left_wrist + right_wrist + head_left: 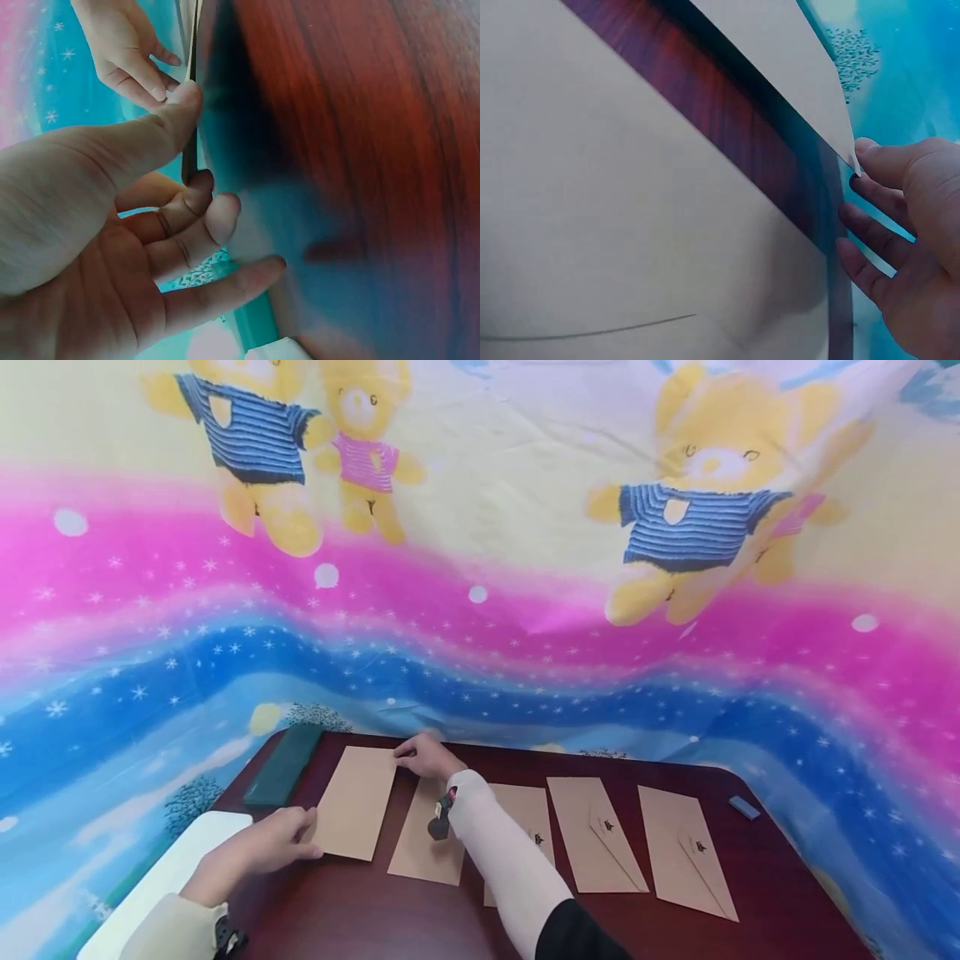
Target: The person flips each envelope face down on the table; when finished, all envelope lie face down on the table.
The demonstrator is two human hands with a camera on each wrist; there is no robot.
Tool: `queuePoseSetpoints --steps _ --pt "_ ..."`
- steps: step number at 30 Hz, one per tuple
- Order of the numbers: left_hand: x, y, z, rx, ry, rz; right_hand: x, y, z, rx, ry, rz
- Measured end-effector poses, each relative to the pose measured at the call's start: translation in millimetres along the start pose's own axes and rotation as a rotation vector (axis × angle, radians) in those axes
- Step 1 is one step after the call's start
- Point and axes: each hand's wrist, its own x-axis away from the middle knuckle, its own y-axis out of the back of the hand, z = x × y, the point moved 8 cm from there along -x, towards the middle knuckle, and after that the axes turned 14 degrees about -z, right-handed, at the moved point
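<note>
A plain tan paper envelope point(356, 802) is held between both hands at the left part of the dark red table. My left hand point(262, 843) pinches its lower left corner. In the left wrist view its thin edge point(190, 150) runs between thumb and fingers, seen side-on over the wood. At the upper right corner, my right hand point(431, 757) pinches the paper; the right wrist view shows thumb and index finger on that corner, other fingers spread below. Under the right forearm lies another envelope point(423, 852), partly covered by the arm.
Farther right, an envelope point(525, 802) is partly hidden by the forearm, and two more envelopes point(585, 827) point(675, 835) lie flap side up. A dark green flat case point(283, 766) sits at the back left, a small blue block point(744, 807) at the right edge. Printed cloth point(480, 635) hangs behind.
</note>
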Motion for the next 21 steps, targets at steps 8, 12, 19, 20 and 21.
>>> queuePoseSetpoints --steps 8,12,19,20,21 --pt "-7.8 -10.9 -2.1 -0.135 0.029 0.001 12.3 0 4 0.128 0.024 0.054" --pt "-8.5 -12.4 -2.5 -0.179 0.05 -0.003 11.0 -3 7 0.194 0.075 0.053" --pt "-9.2 -15.2 -7.7 -0.23 0.048 -0.015 6.6 -9 -1 0.28 0.067 0.038" --pt "-9.5 -15.6 -8.3 -0.228 0.053 -0.01 7.0 -9 -1 0.284 0.063 0.04" --pt "-9.7 -15.7 -8.6 -0.227 0.06 -0.005 7.5 -8 -1 0.285 0.066 0.046"
